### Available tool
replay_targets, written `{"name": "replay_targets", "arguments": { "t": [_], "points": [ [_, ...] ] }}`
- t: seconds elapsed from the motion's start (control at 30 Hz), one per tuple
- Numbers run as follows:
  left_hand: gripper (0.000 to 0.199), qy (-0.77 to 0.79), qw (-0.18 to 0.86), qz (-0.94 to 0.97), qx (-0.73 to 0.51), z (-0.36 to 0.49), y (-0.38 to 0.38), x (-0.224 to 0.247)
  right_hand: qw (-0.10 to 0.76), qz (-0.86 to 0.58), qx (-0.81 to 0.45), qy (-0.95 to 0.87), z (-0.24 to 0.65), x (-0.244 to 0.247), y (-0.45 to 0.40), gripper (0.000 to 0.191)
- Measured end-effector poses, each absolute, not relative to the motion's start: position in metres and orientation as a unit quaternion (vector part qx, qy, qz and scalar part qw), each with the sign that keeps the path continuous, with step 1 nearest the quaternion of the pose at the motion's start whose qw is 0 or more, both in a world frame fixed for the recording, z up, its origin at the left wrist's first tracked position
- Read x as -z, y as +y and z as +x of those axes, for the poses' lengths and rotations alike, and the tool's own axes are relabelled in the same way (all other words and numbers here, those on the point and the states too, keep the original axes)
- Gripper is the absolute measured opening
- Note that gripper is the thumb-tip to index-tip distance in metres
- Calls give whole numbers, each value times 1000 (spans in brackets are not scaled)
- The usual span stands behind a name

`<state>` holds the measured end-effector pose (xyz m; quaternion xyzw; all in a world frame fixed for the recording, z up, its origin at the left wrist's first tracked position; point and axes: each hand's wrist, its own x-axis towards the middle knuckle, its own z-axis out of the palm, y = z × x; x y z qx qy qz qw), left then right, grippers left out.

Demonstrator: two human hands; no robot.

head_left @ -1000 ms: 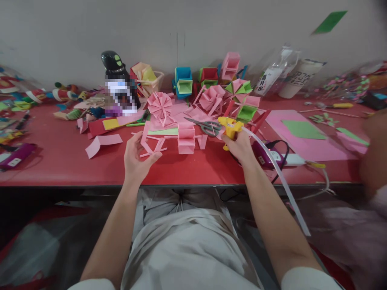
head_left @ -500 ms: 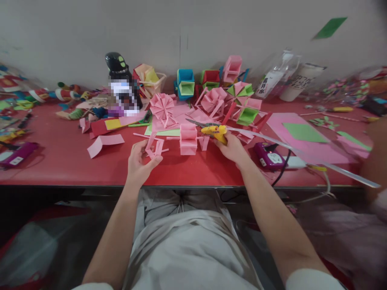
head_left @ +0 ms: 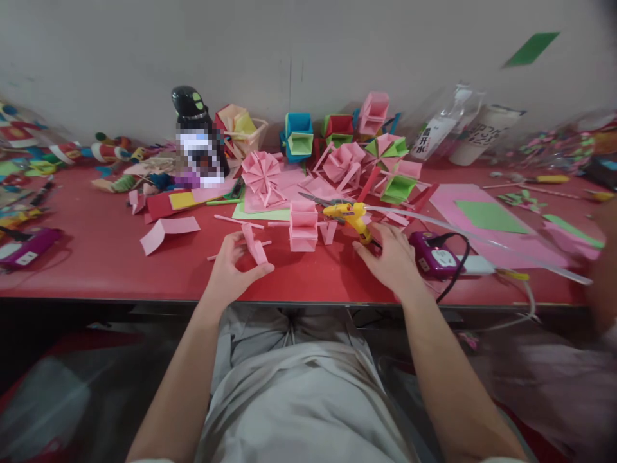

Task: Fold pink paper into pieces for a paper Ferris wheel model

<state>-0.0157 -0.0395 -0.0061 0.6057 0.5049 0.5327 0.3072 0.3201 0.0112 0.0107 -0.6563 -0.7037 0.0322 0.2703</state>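
My left hand (head_left: 237,267) pinches a folded pink paper piece (head_left: 254,244) between thumb and fingers, just above the red table. Beside the yellow glue gun (head_left: 351,215), my right hand (head_left: 388,254) has its fingers apart and holds nothing. The glue gun lies by the scissors (head_left: 315,200), with a long clear glue stick (head_left: 463,236) sticking out of its back end. Between my hands stands a pink paper box shape (head_left: 303,226), with thin pink paper strips at its sides.
Behind are several folded paper pieces, such as a pink wheel (head_left: 261,173), and a black bottle (head_left: 190,103). A purple power strip (head_left: 436,256) with a black cable sits right of my right hand. A person's arm (head_left: 605,270) shows at the right edge.
My right hand has let go of the glue gun and moved slightly right and nearer. My left hand has moved slightly right, and the pink piece in it has turned.
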Motion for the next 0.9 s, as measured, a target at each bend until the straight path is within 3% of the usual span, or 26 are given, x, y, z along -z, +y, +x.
{"name": "replay_targets", "arguments": {
  "t": [0.13, 0.43, 0.6, 0.73, 0.9],
  "points": [
    [68, 545, 296, 657, -429, -22, -41, -3, 385, -584, -57, -713, 314, -6, -19, 37],
    [83, 610, 225, 676, -345, -40, -29, -15, 452, -441, -137, -763, 289, -40, -29, 17],
    [78, 614, 172, 690, -343, -39, -24, -13, 447, -343, -133, -815, 261, -63, 3, 16],
    [80, 610, 216, 683, -339, -37, -33, -13, 426, -303, -129, -843, 238, -80, 35, 14],
    [86, 605, 257, 680, -325, -34, -38, -14, 298, -292, -99, -903, 207, -94, 61, 14]
  ]
}}
